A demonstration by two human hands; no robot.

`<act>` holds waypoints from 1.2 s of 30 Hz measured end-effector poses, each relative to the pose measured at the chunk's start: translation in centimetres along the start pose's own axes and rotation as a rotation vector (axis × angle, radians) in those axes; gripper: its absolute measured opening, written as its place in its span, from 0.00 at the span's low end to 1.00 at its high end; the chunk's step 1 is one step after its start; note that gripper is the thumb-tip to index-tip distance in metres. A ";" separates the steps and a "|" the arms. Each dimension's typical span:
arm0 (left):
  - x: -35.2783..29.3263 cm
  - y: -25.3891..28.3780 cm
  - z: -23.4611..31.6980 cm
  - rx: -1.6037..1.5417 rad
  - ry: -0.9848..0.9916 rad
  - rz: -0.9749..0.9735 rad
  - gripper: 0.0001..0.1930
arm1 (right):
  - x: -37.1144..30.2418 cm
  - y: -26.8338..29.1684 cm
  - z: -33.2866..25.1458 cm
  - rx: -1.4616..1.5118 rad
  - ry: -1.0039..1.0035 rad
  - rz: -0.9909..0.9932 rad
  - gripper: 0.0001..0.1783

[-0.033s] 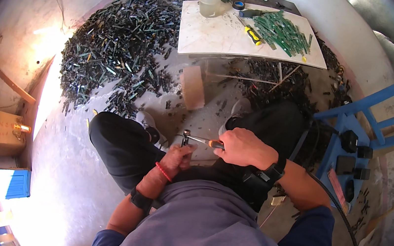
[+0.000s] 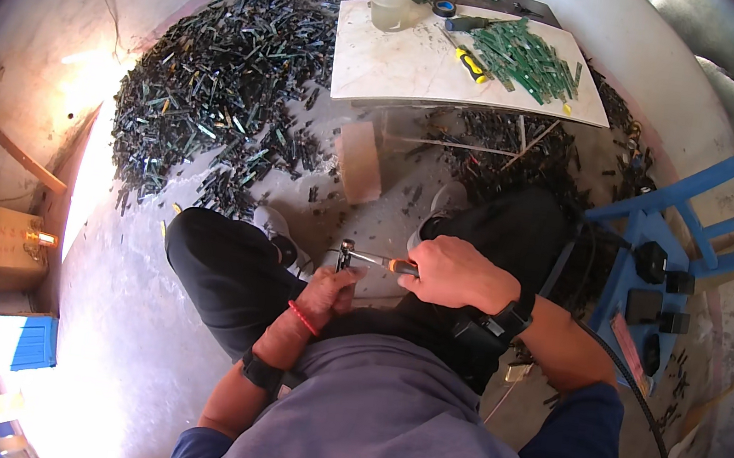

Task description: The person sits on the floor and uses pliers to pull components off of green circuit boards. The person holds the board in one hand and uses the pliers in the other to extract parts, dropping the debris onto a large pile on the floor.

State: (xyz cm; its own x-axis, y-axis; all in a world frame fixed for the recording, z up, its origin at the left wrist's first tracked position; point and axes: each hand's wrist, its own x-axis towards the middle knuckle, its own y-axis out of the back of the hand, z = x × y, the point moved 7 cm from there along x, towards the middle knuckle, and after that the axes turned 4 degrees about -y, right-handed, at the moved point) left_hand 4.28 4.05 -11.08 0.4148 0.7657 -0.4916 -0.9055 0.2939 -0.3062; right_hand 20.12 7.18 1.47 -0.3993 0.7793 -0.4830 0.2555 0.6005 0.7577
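My right hand [image 2: 463, 274] is closed around the orange and black handle of a screwdriver [image 2: 401, 267]. Its metal shaft points left, and the tip meets the upper end of a small dark strip-shaped piece [image 2: 345, 254]. Pinched in the fingers of my left hand [image 2: 328, 291], that piece stands up above my thumb; its lower part is hidden by the hand. Both hands are close together over my lap, between my knees.
Ahead stands a low white-topped table [image 2: 378, 73] with a cup [image 2: 388, 9] of cloudy liquid, a yellow-black screwdriver [image 2: 472, 67] and green strips [image 2: 528, 60]. Dark strips [image 2: 221, 71] heap on the floor. A blue chair [image 2: 644, 238] holding black devices is at right. A cable [image 2: 641, 404] runs past my right arm.
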 end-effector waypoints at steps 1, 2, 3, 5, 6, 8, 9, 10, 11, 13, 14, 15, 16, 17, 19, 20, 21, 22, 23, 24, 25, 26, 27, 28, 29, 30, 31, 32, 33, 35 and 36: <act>0.1 0.1 0.2 0.017 -0.023 0.003 0.17 | 0.1 0.1 0.2 0.022 -0.007 -0.009 0.17; 0.1 0.2 0.5 0.034 -0.046 0.007 0.17 | 0.2 0.1 0.3 0.043 -0.014 -0.018 0.17; 0.2 0.3 0.8 0.056 -0.075 0.023 0.17 | 0.3 0.2 0.4 0.061 -0.018 -0.025 0.18; 0.4 0.6 1.4 0.103 -0.131 0.069 0.17 | 0.4 0.1 0.5 0.077 -0.031 -0.011 0.18; 0.5 0.8 1.4 0.128 -0.155 0.095 0.17 | 0.4 -0.1 0.6 0.084 -0.037 -0.007 0.18; 1.1 1.3 0.9 0.185 -0.201 0.140 0.17 | 0.1 -0.6 0.8 0.066 -0.056 -0.003 0.19; 1.4 1.6 0.8 0.286 -0.261 0.170 0.18 | 0.1 -0.9 0.9 0.057 -0.066 -0.001 0.19; 1.5 1.9 0.7 0.387 -0.318 0.208 0.18 | 0.1 -1.3 1.0 0.046 -0.080 -0.017 0.19; 1.4 1.9 0.8 0.560 -0.414 0.257 0.19 | 0.2 -1.7 1.0 0.034 -0.095 -0.033 0.19; 1.2 1.7 1.3 0.804 -0.498 0.316 0.21 | 0.3 -1.9 1.1 0.007 -0.116 -0.052 0.19; 1.2 1.6 1.4 0.875 -0.485 0.330 0.21 | 0.3 -1.9 1.0 -0.007 -0.119 -0.056 0.19; 1.2 1.6 1.5 0.913 -0.465 0.333 0.22 | 0.3 -1.9 1.0 -0.022 -0.120 -0.060 0.19; 1.2 1.6 1.6 0.951 -0.446 0.335 0.22 | 0.3 -1.8 0.8 -0.037 -0.105 -0.030 0.18; 1.3 1.6 1.7 0.955 -0.421 0.325 0.22 | 0.2 -1.6 0.6 -0.053 -0.089 0.000 0.18; 1.3 1.8 1.5 0.963 -0.398 0.322 0.22 | 0.1 -1.4 0.0 -0.096 -0.056 0.037 0.17; 1.5 2.0 1.2 0.966 -0.400 0.327 0.22 | 0.1 -1.4 -0.4 -0.124 -0.041 0.044 0.17; 1.5 1.8 1.4 0.936 -0.357 0.320 0.21 | 0.1 -1.4 -0.6 -0.151 -0.029 0.051 0.16; 1.5 1.5 1.7 0.907 -0.314 0.314 0.19 | 0.2 -1.4 -0.8 -0.157 -0.028 0.058 0.16; 1.5 1.3 1.8 0.845 -0.224 0.299 0.16 | 0.3 -1.5 -1.0 -0.163 -0.026 0.064 0.16; 1.3 1.1 1.8 0.782 -0.135 0.285 0.14 | 0.3 -1.5 -1.1 -0.169 -0.023 0.070 0.15; 1.5 1.4 1.6 0.755 -0.266 0.280 0.15 | 0.4 -1.6 -1.4 -0.165 -0.013 0.084 0.15; 2.2 2.0 0.3 0.727 -0.396 0.274 0.16 | 0.6 -1.7 -1.5 -0.162 -0.004 0.098 0.16; 2.3 2.1 0.2 0.679 -0.446 0.270 0.16 | 0.7 -1.8 -1.5 -0.158 0.001 0.112 0.16; 2.3 2.2 0.1 0.632 -0.495 0.264 0.17 | 0.7 -1.6 -1.6 -0.152 -0.004 0.106 0.16; 2.6 2.4 -0.4 0.567 -0.463 0.267 0.17 | 0.7 -1.3 -1.7 -0.146 -0.010 0.100 0.16; 2.7 2.3 -0.5 0.486 -0.385 0.267 0.17 | 0.8 -1.1 -1.6 -0.140 -0.018 0.094 0.16; 2.7 2.2 -0.6 0.405 -0.307 0.275 0.17 | 1.0 -1.1 -1.3 -0.132 -0.031 0.076 0.16; 2.4 2.1 -0.9 0.309 -0.183 0.282 0.17 | 1.1 -1.0 -0.9 -0.124 -0.044 0.058 0.16; 2.1 1.8 -1.1 0.212 -0.059 0.286 0.18 | 1.2 -1.0 -0.5 -0.116 -0.058 0.040 0.16; 1.7 1.2 -0.8 0.192 -0.042 0.246 0.18 | 1.1 -0.7 -0.1 -0.114 -0.060 0.019 0.16; 1.5 0.8 -0.6 0.181 -0.032 0.227 0.18 | 1.1 -0.5 0.1 -0.113 -0.060 0.007 0.16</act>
State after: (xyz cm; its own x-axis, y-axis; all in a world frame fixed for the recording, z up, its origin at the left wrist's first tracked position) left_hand 4.22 5.11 -12.55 0.1996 0.8405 -0.5037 -0.9773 0.2083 -0.0398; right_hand 19.63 7.73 0.47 -0.3433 0.7947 -0.5005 0.1562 0.5738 0.8039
